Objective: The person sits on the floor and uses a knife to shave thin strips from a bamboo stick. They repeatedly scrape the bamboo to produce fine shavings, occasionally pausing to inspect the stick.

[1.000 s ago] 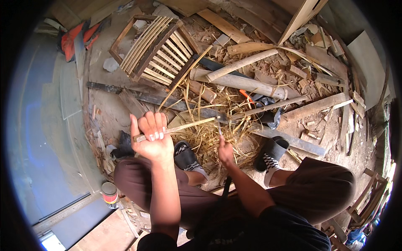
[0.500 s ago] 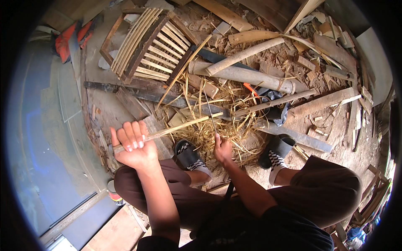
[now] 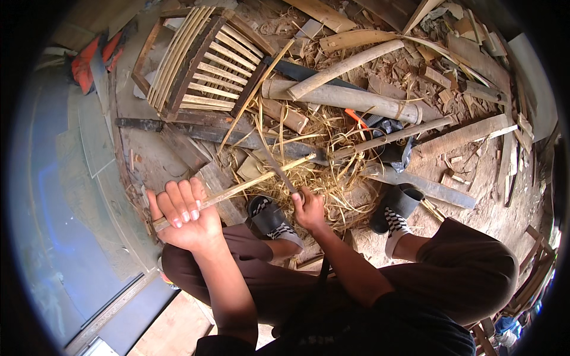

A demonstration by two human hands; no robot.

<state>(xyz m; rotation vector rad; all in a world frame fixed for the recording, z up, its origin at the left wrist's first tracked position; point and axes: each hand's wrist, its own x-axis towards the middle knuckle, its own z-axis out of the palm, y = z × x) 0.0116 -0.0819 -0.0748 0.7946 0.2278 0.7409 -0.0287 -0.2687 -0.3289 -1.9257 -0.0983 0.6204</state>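
My left hand (image 3: 189,216) is closed round the near end of a long, pale bamboo strip (image 3: 246,186). The strip slants away to the right, its far tip above the pile of shavings. A knife (image 3: 276,167) with a long narrow blade is gripped in my right hand (image 3: 310,211). Its blade points away and to the left, crossing the strip near the far end; whether the edge bites into it I cannot tell. The knife's handle is hidden in my fingers. Thin curled bamboo shavings (image 3: 338,193) lie beneath, between my two sandalled feet.
A slatted wooden frame (image 3: 222,68) lies at the far left. Beyond the shavings are a thick bamboo pole (image 3: 341,99), boards and offcuts. A black bag (image 3: 396,151) sits among them. A bluish sheet surface (image 3: 65,231) borders my left side.
My right hand has shifted slightly left, and the knife blade now leans further left with more of its flat showing. My left hand still grips the bamboo strip, a little further left.
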